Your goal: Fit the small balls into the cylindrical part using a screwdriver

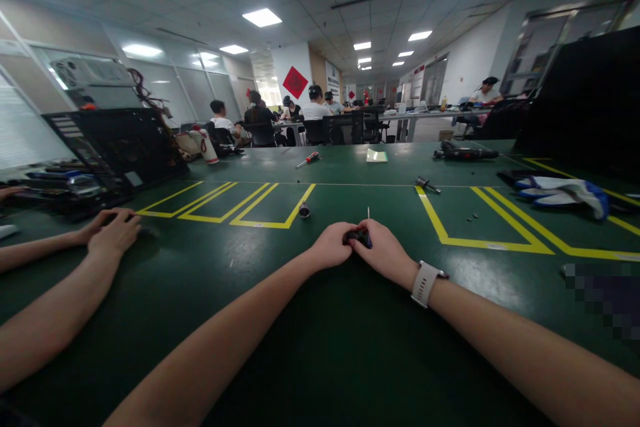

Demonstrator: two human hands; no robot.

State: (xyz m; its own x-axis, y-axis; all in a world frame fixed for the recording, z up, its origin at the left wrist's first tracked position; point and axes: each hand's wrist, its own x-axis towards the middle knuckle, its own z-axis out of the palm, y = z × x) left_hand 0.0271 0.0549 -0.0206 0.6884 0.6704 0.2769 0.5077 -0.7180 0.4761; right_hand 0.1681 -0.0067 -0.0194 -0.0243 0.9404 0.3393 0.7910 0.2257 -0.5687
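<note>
My left hand (pixel 334 244) and my right hand (pixel 384 251) meet just above the green table. Both are closed around a small dark part (pixel 356 237), mostly hidden by the fingers, so its kind does not show. A thin pale stick (pixel 369 213) pokes up behind my right fingers; what it belongs to is hidden. Left of my hands, by a yellow tape line, stands a short dark cylindrical metal piece (pixel 304 211). To the right lies a dark metal shaft-like part (pixel 427 185), with tiny bits (pixel 473 217) inside a taped area.
Another person's hands (pixel 114 230) work at the left. Farther back lie a red-handled screwdriver (pixel 309 159), a pale notepad (pixel 377 156) and a dark power tool (pixel 465 152). Blue-white gloves (pixel 563 195) lie right. A black equipment case (pixel 115 147) stands at the left.
</note>
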